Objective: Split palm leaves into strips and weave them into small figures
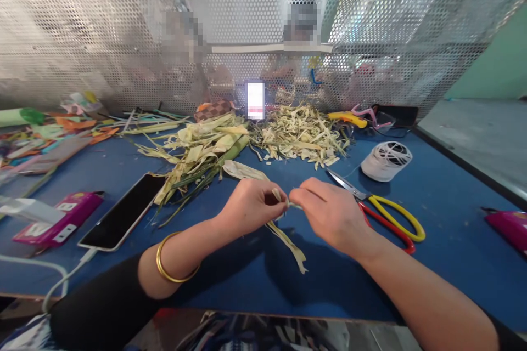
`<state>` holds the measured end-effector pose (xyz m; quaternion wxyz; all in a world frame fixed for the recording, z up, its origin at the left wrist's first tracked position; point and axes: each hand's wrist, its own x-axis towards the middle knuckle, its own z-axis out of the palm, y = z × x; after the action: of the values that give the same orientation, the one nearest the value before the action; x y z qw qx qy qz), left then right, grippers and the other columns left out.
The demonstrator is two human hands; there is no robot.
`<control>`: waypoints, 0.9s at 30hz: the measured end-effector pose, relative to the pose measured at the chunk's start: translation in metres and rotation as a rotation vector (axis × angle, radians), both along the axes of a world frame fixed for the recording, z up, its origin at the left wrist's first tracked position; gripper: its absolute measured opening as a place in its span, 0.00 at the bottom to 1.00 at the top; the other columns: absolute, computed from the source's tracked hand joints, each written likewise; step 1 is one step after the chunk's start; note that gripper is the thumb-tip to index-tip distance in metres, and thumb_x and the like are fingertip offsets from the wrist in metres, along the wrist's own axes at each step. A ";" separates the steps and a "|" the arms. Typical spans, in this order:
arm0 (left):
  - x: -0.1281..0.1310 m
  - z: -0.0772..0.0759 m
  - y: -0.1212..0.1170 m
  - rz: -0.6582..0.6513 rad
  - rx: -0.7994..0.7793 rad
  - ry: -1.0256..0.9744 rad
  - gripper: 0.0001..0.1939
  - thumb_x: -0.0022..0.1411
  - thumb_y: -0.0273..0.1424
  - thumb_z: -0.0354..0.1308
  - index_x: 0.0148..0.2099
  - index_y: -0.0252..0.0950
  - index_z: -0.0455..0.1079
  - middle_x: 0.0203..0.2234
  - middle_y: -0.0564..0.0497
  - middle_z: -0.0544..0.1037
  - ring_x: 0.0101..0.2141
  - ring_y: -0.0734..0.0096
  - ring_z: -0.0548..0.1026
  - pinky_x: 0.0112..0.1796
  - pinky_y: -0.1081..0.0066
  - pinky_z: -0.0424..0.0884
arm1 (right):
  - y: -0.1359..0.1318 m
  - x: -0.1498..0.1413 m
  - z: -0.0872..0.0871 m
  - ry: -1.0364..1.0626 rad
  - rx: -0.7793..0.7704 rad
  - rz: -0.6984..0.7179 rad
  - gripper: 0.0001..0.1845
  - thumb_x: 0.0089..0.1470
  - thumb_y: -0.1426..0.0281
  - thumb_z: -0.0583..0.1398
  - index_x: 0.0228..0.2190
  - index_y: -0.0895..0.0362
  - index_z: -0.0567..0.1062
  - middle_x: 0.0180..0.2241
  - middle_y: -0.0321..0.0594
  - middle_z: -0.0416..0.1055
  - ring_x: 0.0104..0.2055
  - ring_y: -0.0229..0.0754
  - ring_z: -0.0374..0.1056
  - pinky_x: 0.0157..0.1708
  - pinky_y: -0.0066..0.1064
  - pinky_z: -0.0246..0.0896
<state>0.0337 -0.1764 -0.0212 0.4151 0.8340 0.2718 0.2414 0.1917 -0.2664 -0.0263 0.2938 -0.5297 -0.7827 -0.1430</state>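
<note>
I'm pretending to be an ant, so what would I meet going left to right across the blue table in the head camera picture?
Purple packet, dark-screened phone, left hand, right hand, ball of white string, another purple packet at the right edge.

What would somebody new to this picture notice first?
Probably the glowing screen at the back of the blue table. Next, the red-and-yellow scissors beside the right hand, and the gold bangle around the left forearm. A heap of pale shreds lies right of that screen.
</note>
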 end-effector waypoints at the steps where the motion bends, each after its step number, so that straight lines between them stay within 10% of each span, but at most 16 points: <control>1: 0.000 0.002 -0.001 -0.067 -0.042 0.014 0.03 0.49 0.26 0.60 0.26 0.32 0.74 0.18 0.54 0.73 0.21 0.78 0.68 0.22 0.80 0.62 | 0.002 0.003 0.001 0.085 -0.060 0.013 0.16 0.61 0.74 0.48 0.28 0.57 0.73 0.27 0.39 0.67 0.28 0.36 0.61 0.28 0.27 0.54; 5: -0.001 0.009 -0.001 -0.209 -0.288 -0.053 0.05 0.48 0.29 0.63 0.28 0.31 0.74 0.19 0.52 0.75 0.21 0.77 0.70 0.23 0.78 0.65 | 0.011 0.012 0.002 0.543 -0.404 0.075 0.09 0.56 0.70 0.55 0.26 0.57 0.72 0.26 0.36 0.68 0.28 0.36 0.63 0.29 0.26 0.56; 10: 0.001 0.008 0.002 -0.023 -0.321 -0.258 0.07 0.49 0.31 0.62 0.29 0.31 0.73 0.20 0.51 0.75 0.21 0.75 0.71 0.24 0.76 0.66 | 0.017 0.008 -0.005 0.908 -0.696 0.061 0.10 0.53 0.65 0.57 0.25 0.57 0.71 0.18 0.31 0.62 0.19 0.34 0.58 0.21 0.27 0.53; 15: 0.000 0.000 0.007 0.258 0.053 -0.173 0.07 0.51 0.32 0.60 0.28 0.32 0.73 0.18 0.53 0.74 0.20 0.77 0.69 0.22 0.78 0.63 | 0.008 -0.004 -0.009 0.584 -0.387 0.008 0.08 0.57 0.71 0.53 0.27 0.56 0.70 0.24 0.35 0.66 0.26 0.36 0.63 0.28 0.28 0.56; 20: -0.001 -0.002 0.006 0.157 0.243 0.001 0.04 0.51 0.26 0.57 0.27 0.34 0.74 0.19 0.54 0.75 0.21 0.78 0.70 0.22 0.79 0.61 | -0.001 -0.004 -0.007 0.073 -0.109 -0.010 0.15 0.60 0.75 0.48 0.30 0.57 0.73 0.28 0.40 0.66 0.27 0.37 0.61 0.27 0.28 0.53; 27: -0.006 0.014 0.003 -0.240 -0.129 0.028 0.04 0.48 0.28 0.62 0.28 0.31 0.75 0.19 0.51 0.76 0.21 0.76 0.70 0.23 0.78 0.64 | 0.007 0.010 0.002 0.334 -0.274 0.127 0.12 0.58 0.76 0.51 0.29 0.57 0.72 0.28 0.38 0.67 0.29 0.36 0.63 0.29 0.26 0.56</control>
<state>0.0280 -0.1739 -0.0069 0.4899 0.8354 0.1909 0.1602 0.2022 -0.2596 -0.0242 0.3530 -0.5308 -0.7670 0.0731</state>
